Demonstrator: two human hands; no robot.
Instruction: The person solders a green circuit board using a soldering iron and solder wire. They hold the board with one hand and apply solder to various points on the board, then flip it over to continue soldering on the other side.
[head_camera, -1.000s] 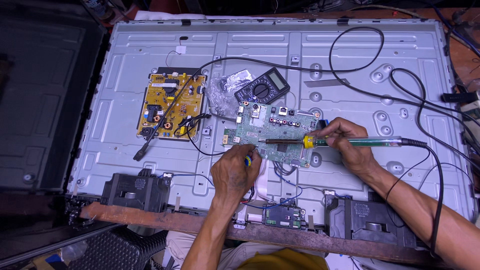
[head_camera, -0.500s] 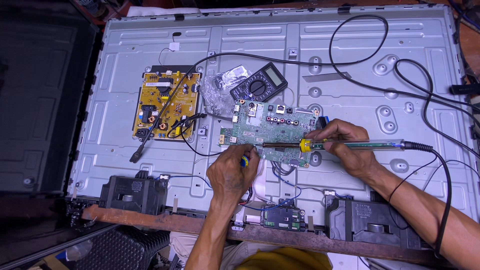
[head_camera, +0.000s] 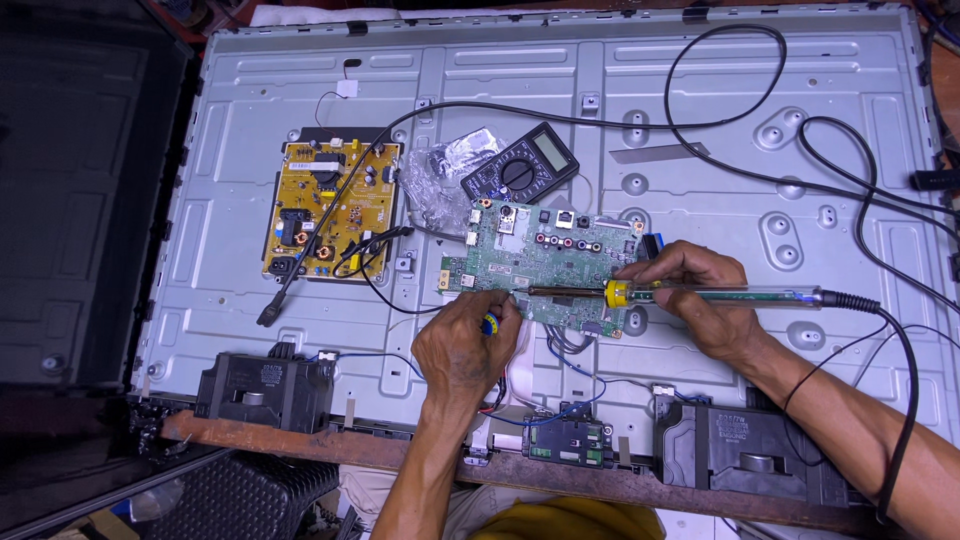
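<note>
A green circuit board (head_camera: 545, 262) lies on the grey metal back panel of a flat screen (head_camera: 700, 90). My right hand (head_camera: 690, 290) holds a soldering iron (head_camera: 720, 294) with a yellow collar, its tip pointing left onto the board's lower edge. My left hand (head_camera: 468, 340) is closed on a small blue and yellow tool (head_camera: 490, 322) right beside the iron's tip, at the board's lower left edge. What the tool's tip touches is hidden by my fingers.
A yellow power board (head_camera: 330, 208) sits at the left, a black multimeter (head_camera: 520, 165) and a crumpled clear bag (head_camera: 445, 175) above the green board. Black cables (head_camera: 830, 130) loop over the panel. Black speaker boxes (head_camera: 262, 385) and a wooden strip (head_camera: 300, 440) line the near edge.
The camera view has shifted slightly, so the panel sits higher and more to the left. Both hands stay at the board's lower edge with the same tools.
</note>
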